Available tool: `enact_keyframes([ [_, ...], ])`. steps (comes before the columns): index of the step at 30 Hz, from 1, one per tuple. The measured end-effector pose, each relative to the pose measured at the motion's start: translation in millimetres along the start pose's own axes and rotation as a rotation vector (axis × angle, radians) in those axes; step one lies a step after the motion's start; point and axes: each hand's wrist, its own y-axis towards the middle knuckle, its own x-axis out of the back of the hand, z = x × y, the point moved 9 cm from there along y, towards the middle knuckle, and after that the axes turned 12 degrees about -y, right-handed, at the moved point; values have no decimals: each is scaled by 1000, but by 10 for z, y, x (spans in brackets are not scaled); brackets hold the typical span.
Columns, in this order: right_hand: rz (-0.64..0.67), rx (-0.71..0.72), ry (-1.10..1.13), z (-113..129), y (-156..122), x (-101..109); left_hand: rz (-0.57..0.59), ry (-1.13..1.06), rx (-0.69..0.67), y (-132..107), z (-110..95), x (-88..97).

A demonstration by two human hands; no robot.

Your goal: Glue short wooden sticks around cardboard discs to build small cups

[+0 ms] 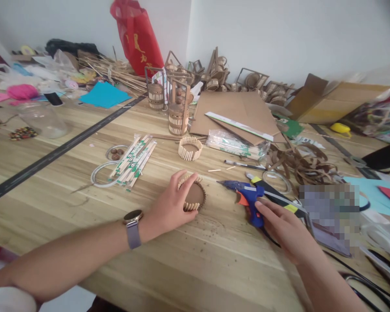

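Note:
My left hand (pixel 169 200), with a watch at its wrist, spans a small round basket (pixel 199 194) on the table. Its thumb touches the near rim and its fingers lie over the left and far side. The basket has a brown cardboard base, with short pale sticks along part of its edge. To the right, my right hand (pixel 284 229) closes at the handle of a blue hot glue gun (pixel 255 203) with an orange trigger; some of its fingers are hidden. The nozzle points left, toward the basket. Beyond stands a similar stick-walled ring (pixel 190 148).
Packaged sticks (pixel 134 162) and tape rolls (pixel 104 174) lie left. A pen (pixel 243 164), cardboard sheets (pixel 234 110) and brown strips (pixel 299 167) lie right of centre. Finished lantern-like baskets (pixel 178 115) stand at the back. The gun's black cord (pixel 354 268) runs right.

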Motion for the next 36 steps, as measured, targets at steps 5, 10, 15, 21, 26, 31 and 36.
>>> enact_keyframes([
  [5, -354, 341, -579, 423, -90, 148, 17, 11, 16, 6, 4, -9],
  [10, -208, 796, -806, 1005, -139, -461, 22, 8, 21, 11, -6, -9],
  [15, 15, 887, -896, 1309, 145, -975, 30, -10, 34, 8, 0, -17],
  [21, 157, 973, -956, 1405, 383, -1316, 16, -19, 1, 6, -25, -15],
  [26, 192, 1021, -1040, 1411, 416, -1407, 15, -28, -17, 2, -32, -19],
  [31, 171, 1041, -1153, 1424, 384, -1452, 19, -27, -24, 6, -33, -23],
  [36, 128, 995, -1236, 1428, 386, -1401, 29, -22, -5, 4, -31, -29],
])
